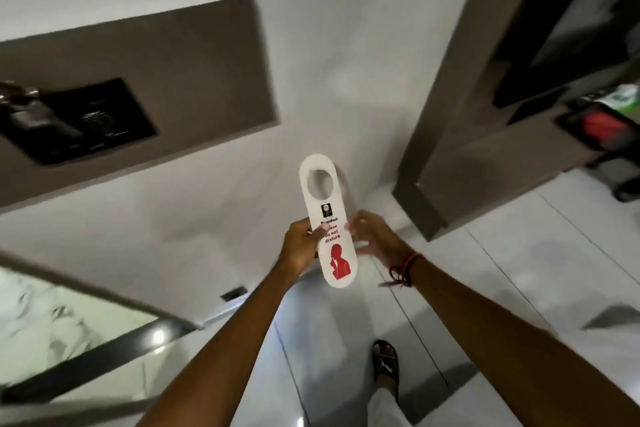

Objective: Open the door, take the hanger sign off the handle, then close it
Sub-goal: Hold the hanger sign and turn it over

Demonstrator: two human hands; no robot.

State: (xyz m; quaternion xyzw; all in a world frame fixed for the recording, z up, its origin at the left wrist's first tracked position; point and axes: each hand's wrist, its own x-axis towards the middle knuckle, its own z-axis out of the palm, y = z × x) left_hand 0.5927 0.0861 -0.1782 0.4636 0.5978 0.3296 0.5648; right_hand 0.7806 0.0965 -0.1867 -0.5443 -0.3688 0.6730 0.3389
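A white hanger sign (337, 263) with a round hole at the top, red "do not disturb" lettering and a red figure is upright in front of me. My left hand (299, 246) pinches its left edge, thumb on the printed face. My right hand (374, 236) is at the sign's right edge with blurred fingers spread apart; whether it touches the sign is unclear. A brown door or door frame (446, 135) stands at the right, with a darker room showing beyond it. No handle is clearly visible on it.
A brown wall panel (194, 73) at the left carries a black plate (93, 121) and a dark fitting. A marble-topped surface (52, 322) with a dark edge lies at lower left. My sandalled foot (386, 364) stands on glossy white floor tiles (519, 270).
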